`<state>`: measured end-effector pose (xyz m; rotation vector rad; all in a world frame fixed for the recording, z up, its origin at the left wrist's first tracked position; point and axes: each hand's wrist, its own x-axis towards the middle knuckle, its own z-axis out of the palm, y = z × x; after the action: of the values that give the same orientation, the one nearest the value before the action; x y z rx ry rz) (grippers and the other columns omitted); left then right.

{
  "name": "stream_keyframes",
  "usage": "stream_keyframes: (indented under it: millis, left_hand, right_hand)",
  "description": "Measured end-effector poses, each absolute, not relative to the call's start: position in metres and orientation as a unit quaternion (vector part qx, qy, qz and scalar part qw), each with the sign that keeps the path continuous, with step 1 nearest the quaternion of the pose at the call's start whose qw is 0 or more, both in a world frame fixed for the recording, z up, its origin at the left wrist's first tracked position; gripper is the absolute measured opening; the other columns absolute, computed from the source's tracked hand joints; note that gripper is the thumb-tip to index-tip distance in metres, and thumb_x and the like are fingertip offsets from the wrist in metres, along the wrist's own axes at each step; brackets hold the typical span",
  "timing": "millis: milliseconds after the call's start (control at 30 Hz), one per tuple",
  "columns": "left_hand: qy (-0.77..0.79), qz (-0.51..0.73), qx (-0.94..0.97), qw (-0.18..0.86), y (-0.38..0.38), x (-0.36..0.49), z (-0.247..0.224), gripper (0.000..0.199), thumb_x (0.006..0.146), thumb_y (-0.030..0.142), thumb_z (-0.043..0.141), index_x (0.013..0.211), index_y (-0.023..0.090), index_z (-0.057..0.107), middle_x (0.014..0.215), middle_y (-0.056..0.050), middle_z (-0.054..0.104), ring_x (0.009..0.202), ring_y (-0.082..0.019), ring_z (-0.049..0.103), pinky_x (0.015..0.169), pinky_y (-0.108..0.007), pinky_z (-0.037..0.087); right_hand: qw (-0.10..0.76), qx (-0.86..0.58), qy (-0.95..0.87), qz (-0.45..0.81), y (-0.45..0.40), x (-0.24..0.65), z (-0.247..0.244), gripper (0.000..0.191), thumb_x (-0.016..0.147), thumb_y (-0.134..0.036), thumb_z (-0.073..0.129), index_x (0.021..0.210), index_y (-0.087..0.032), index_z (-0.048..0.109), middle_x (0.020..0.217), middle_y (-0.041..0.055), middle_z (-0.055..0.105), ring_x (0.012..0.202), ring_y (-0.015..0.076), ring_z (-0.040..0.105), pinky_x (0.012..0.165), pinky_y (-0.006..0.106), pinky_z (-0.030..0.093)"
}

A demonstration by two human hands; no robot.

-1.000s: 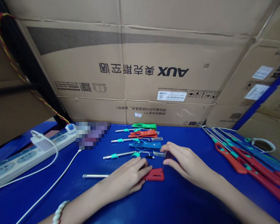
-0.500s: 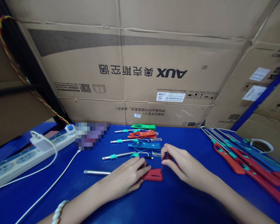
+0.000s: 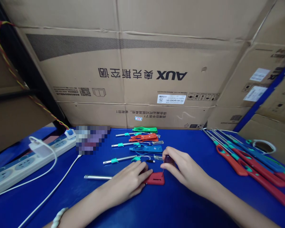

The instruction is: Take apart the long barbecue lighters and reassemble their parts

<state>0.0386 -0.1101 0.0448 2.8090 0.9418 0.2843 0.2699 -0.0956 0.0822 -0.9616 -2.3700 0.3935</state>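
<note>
My left hand (image 3: 131, 179) is closed over a red lighter casing (image 3: 156, 179), pressing it flat on the blue table (image 3: 175, 205). A metal tube (image 3: 97, 177) sticks out to the left from under that hand. In my right hand (image 3: 180, 164) is a dark-handled screwdriver (image 3: 168, 160), its thin shaft pointing down at the right end of the casing. Beyond my hands lie a blue open casing (image 3: 148, 149), an orange one (image 3: 147, 137) and a green one (image 3: 147, 129), with metal tubes and thin wires beside them.
Several long-necked lighters (image 3: 258, 177) lie at the right, near a tape roll (image 3: 263, 146). A power strip (image 3: 16, 166) with a white charger (image 3: 40, 148) and cables occupies the left. Cardboard (image 3: 142, 63) stands upright behind the table.
The whole view has shifted slightly. Both hands keep nearly the same places on the red casing and the screwdriver, whose shaft still points at the casing's right end.
</note>
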Motion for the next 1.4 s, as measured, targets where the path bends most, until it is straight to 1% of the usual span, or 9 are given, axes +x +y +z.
stream_keyframes:
  millis: [300,633,900,1000,1100,1167,1233,1333,1400]
  left_hand:
    - [0.310,0.123,0.936,0.116,-0.112,0.035,0.046,0.042,0.085,0.008,0.049,0.125,0.020,0.050,0.110,-0.008,0.052,0.100,-0.022,0.053,0.089,-0.033,0.047]
    - [0.367,0.089,0.920,0.107,-0.103,0.010,0.048,0.059,0.077,0.007,0.057,0.133,0.022,0.046,0.121,-0.010,0.052,0.110,-0.026,0.054,0.094,-0.040,0.046]
    - [0.379,0.070,0.916,0.112,-0.102,0.007,0.050,0.051,0.079,0.006,0.052,0.126,0.024,0.052,0.117,-0.008,0.056,0.102,-0.025,0.060,0.086,-0.035,0.050]
    - [0.385,0.060,0.913,0.123,-0.102,0.007,0.053,0.050,0.077,0.005,0.053,0.124,0.024,0.054,0.116,-0.007,0.056,0.102,-0.025,0.061,0.085,-0.035,0.050]
    - [0.385,0.059,0.912,0.127,-0.103,0.008,0.056,0.049,0.076,0.005,0.053,0.121,0.024,0.055,0.113,-0.006,0.057,0.099,-0.024,0.062,0.083,-0.032,0.050]
    - [0.382,0.059,0.913,0.126,-0.104,0.008,0.058,0.046,0.075,0.006,0.053,0.118,0.023,0.056,0.110,-0.006,0.057,0.096,-0.023,0.062,0.081,-0.031,0.049]
    - [0.383,0.057,0.913,0.130,-0.104,0.009,0.060,0.042,0.074,0.007,0.054,0.113,0.022,0.058,0.106,-0.006,0.058,0.093,-0.022,0.063,0.078,-0.029,0.049]
    - [0.391,0.046,0.909,0.136,-0.105,0.011,0.062,0.040,0.071,0.007,0.053,0.107,0.021,0.059,0.101,-0.004,0.058,0.087,-0.021,0.063,0.073,-0.027,0.049]
    - [0.391,0.045,0.909,0.138,-0.105,0.012,0.062,0.040,0.070,0.006,0.053,0.107,0.022,0.058,0.099,-0.003,0.058,0.085,-0.020,0.063,0.072,-0.026,0.048]
  right_hand:
    - [0.278,-0.368,-0.874,0.153,-0.095,0.270,0.078,0.008,0.093,-0.023,0.050,0.088,-0.022,0.045,0.083,0.0011,0.058,0.071,0.0165,0.056,0.063,0.027,0.043]
    - [0.245,-0.376,-0.880,0.153,-0.090,0.275,0.085,0.007,0.093,-0.023,0.050,0.089,-0.022,0.045,0.079,-0.0009,0.057,0.066,0.0144,0.054,0.062,0.025,0.042]
    - [0.216,-0.391,-0.886,0.123,-0.093,0.280,0.092,0.007,0.093,-0.024,0.049,0.087,-0.023,0.045,0.067,-0.0043,0.056,0.056,0.0133,0.052,0.054,0.022,0.037]
    - [0.247,-0.392,-0.881,0.099,-0.091,0.286,0.094,0.009,0.093,-0.026,0.047,0.085,-0.023,0.044,0.064,-0.0041,0.055,0.052,0.0127,0.051,0.052,0.022,0.036]
    - [0.286,-0.450,-0.846,0.019,-0.081,0.294,0.094,0.012,0.092,-0.028,0.046,0.082,-0.022,0.042,0.062,-0.0029,0.055,0.052,0.0144,0.054,0.052,0.023,0.036]
    - [0.248,-0.515,-0.819,-0.049,-0.071,0.298,0.092,0.010,0.090,-0.026,0.047,0.082,-0.022,0.043,0.063,-0.0010,0.059,0.055,0.0173,0.058,0.052,0.025,0.036]
    - [0.148,-0.570,-0.803,-0.092,-0.062,0.300,0.088,0.003,0.089,-0.021,0.046,0.087,-0.020,0.047,0.068,0.0033,0.064,0.060,0.0213,0.063,0.053,0.027,0.037]
    - [0.006,-0.599,-0.793,-0.106,-0.053,0.299,0.078,0.013,0.087,-0.015,0.046,0.098,-0.014,0.053,0.079,0.0121,0.069,0.069,0.0272,0.068,0.053,0.029,0.039]
    - [-0.031,-0.593,-0.799,-0.095,-0.052,0.297,0.071,0.017,0.084,-0.013,0.050,0.100,-0.013,0.056,0.081,0.0144,0.070,0.071,0.0283,0.069,0.054,0.029,0.041]
